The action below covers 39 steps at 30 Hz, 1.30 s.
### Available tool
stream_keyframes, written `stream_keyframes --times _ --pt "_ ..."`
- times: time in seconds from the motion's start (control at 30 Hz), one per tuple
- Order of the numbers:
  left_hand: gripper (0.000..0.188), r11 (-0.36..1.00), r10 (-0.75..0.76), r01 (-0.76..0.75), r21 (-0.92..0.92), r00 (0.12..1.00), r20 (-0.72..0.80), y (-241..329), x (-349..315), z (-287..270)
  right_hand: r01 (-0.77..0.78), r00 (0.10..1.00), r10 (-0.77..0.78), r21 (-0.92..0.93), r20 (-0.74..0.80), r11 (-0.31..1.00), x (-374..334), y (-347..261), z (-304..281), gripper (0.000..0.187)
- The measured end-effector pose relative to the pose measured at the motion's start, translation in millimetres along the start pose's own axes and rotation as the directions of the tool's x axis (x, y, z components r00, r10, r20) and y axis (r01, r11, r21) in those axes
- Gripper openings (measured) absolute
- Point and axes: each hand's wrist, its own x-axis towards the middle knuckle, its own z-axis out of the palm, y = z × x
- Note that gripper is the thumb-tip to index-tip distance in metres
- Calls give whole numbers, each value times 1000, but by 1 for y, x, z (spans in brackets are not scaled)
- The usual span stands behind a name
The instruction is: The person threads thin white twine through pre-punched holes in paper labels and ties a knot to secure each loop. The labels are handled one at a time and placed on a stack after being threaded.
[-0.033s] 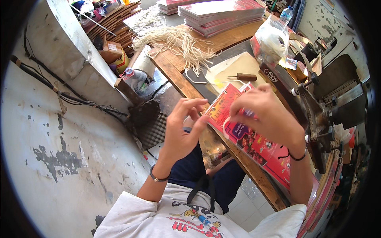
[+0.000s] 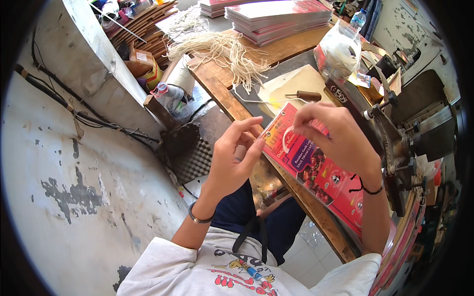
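Observation:
A red printed board (image 2: 326, 182) with metal eyelets lies along the near edge of the workbench, and its stack seems several layers thick. Over its upper part my right hand (image 2: 340, 133) is closed in a pinch on a white cord (image 2: 287, 140), whose short curved length shows left of the fingers. My left hand (image 2: 234, 155) hovers by the board's left corner, near an eyelet, thumb and fingers apart with nothing seen in them. Just beyond the board, an awl (image 2: 307, 95) with a wooden handle rests on a cream sheet (image 2: 281, 88).
A bundle of white cords (image 2: 232, 56) spreads across the wooden bench (image 2: 217, 91). Behind it stand stacks of printed boards (image 2: 276, 22). A white plastic bag (image 2: 340, 52) and a metal clamp-like machine (image 2: 390, 133) occupy the right side. A peeling wall (image 2: 74, 197) is at left.
My right hand has shifted slightly, and the cord's curve beside it has moved up the board, uncovering more print. My left hand keeps nearly the same place.

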Motion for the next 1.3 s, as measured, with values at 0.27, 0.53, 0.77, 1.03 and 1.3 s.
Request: stream_keyframes --times 0.27,0.53,0.77,1.03,1.3 --pt "33 909 -244 269 -319 963 116 6 6 -4 46 971 -35 39 -236 998 -1 2 58 15" --pt "21 991 -27 34 129 998 -59 2 17 -1 61 959 -50 33 -278 998 -4 3 70 15" --pt "15 995 -92 94 15 992 -85 -2 17 -1 43 950 -18 75 -310 996 -5 -1 68 13" --pt "18 981 -192 190 -21 979 -71 -1 16 0 78 942 -62 34 -330 996 -4 9 72 14" --pt "18 959 -222 215 -185 975 -18 -1 18 -1 50 955 -23 86 -295 995 -2 6 70 11"
